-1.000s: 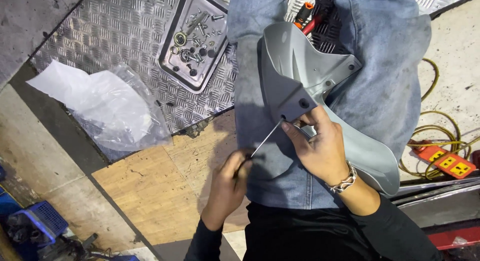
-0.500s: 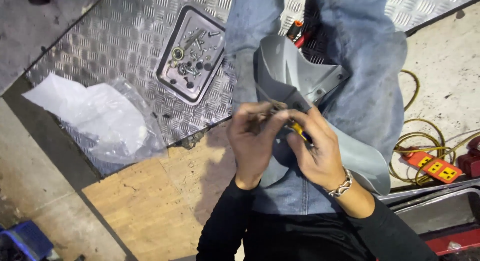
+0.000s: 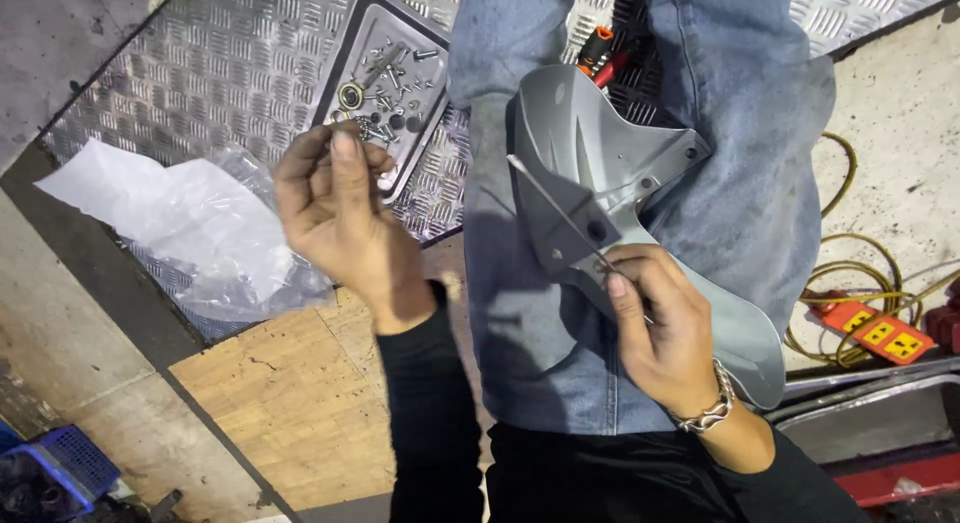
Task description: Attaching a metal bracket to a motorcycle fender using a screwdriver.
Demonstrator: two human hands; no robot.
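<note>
- My left hand [image 3: 345,218] is raised over the near edge of the shallow metal parts tray [image 3: 352,58], fingers curled and pinched together at the tips; whatever small piece sits between them is too small for me to tell.
- The tray lies on the ribbed steel tread-plate floor [image 3: 220,73], with loose screws, washers and a ring-shaped bearing [image 3: 350,95] scattered inside it.
- My right hand [image 3: 660,333] is closed around a thin metal rod-like tool [image 3: 555,201], whose shaft slants up and left across the grey moulded plastic fairing panel [image 3: 600,153].
- The panel rests on my lap, over my blue denim jeans [image 3: 740,183], its broad curved end running down past my right wrist.
- A crumpled clear plastic bag with white paper [image 3: 180,218] lies left of my left hand, near it but apart.
- A bare wooden board [image 3: 280,403] below offers open room.
- To the right, a coiled yellow cable [image 3: 850,273] and an orange power strip [image 3: 870,328] crowd the concrete edge.
</note>
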